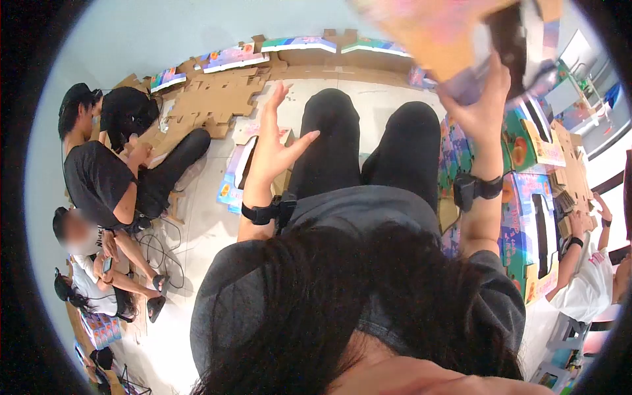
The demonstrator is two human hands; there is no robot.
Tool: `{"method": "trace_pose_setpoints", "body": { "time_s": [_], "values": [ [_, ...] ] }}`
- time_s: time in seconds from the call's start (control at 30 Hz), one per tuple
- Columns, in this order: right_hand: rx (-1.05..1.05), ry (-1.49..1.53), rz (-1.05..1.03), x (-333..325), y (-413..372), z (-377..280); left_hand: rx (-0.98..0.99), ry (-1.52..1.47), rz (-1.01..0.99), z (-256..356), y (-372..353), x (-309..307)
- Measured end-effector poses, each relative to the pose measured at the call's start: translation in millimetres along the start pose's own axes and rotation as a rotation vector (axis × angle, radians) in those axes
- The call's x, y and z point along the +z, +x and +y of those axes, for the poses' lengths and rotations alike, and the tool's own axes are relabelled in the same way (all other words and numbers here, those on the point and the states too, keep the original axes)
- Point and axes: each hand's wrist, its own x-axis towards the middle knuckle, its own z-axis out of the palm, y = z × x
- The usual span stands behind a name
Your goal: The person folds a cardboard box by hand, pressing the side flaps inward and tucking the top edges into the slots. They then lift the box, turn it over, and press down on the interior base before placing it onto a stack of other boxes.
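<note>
My right hand is raised at the upper right, its fingers closed on the lower edge of a colourful printed cardboard carton. The carton is smeared by motion and runs out of the top of the view; a dark cut-out shows in its side. Over my left knee, my left hand is empty, thumb and fingers spread apart. Just beside and below it, another printed carton lies on the floor, partly hidden by my forearm. Each of my wrists wears a black strap with a small device.
Printed cartons with dark cut-outs are stacked at my right. Brown cardboard sheets lie ahead to the left. Several people sit along the left, with cables on the floor near them. A co-worker's hand touches cardboard at the far right.
</note>
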Motion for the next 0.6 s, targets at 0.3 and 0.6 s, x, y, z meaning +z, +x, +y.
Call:
{"method": "trace_pose_setpoints", "body": {
  "time_s": [0.3, 0.6],
  "values": [
    [-0.062, -0.248, -0.286, 5, -64, -30, -0.196, -0.319, -0.015, -29, -9, 23],
    [-0.059, 0.068, -0.348, 18, -90, -56, -0.062, -0.649, -0.276, -47, -28, 85]
  ]
}}
